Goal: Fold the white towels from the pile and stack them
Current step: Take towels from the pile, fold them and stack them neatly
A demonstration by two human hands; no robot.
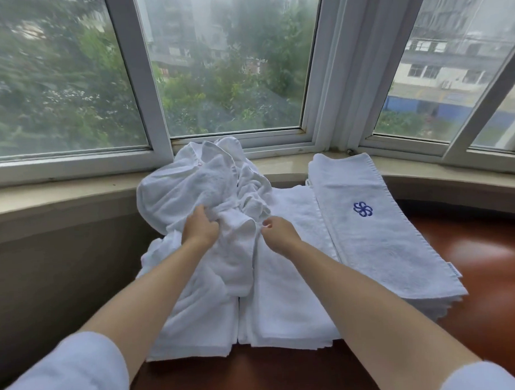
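White sleeves (70, 373) frame the view at 6 o'clock. A loose towel (238, 254) is gripped by the left hand (199, 229) and pinched at its edge by the right hand (279, 233); the pile (191, 179) sits at 12, stacks (383, 228) at 3. A hard pull could drag the pile over, since layers seem tangled

head view looks forward and down, close over the towels (283, 296).

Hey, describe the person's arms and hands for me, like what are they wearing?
Both forearms are bare. A white sleeve covers the left upper arm and another white sleeve the right. No gloves, rings or watch show on the left hand or right hand.
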